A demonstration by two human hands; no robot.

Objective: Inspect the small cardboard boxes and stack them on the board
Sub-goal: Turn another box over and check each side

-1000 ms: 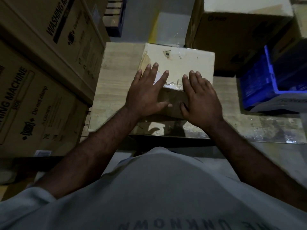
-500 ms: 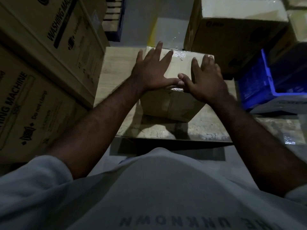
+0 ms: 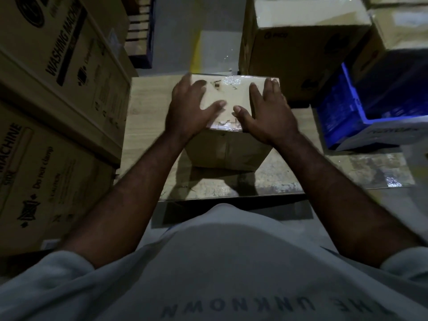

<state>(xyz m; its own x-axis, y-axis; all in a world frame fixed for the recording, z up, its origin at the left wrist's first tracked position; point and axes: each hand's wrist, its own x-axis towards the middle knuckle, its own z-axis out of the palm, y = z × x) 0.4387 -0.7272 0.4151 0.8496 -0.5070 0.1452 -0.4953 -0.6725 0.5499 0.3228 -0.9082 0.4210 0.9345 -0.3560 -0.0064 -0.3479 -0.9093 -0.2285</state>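
Head view: standing over the board (image 3: 150, 107) and pressing down on the top of the small cardboard box (image 3: 228, 147) with the left hand (image 3: 187, 110) and the right hand (image 3: 271, 114). Keeping the fingers of both hands straight and spread, laid flat on the taped lid and gripping nothing. Possibly hooking the left fingertips over the lid's far left corner, but failing to tell through the blur.

Moving the palms apart across the last second: starting side by side at the near edge of the lid, then sliding forward with thumbs meeting in the middle, now spreading out toward the lid's left and right edges with only the thumbs pointing inward. Leaving the box unmoved, resting upright near the far edge of the board, roughly midway between the left and right edges.

Reading this as feeling over the taped top, so still inspecting and not lifting. Judging this box as already placed and the check as nearly over. Counting only this one box on the board, so barely beginning the stacking.

Working in a tight spot, with washing machine cartons (image 3: 58, 89) just beside the board's left edge, a large carton (image 3: 301, 47) beyond the far edge and a blue crate (image 3: 342, 117) off the right side.
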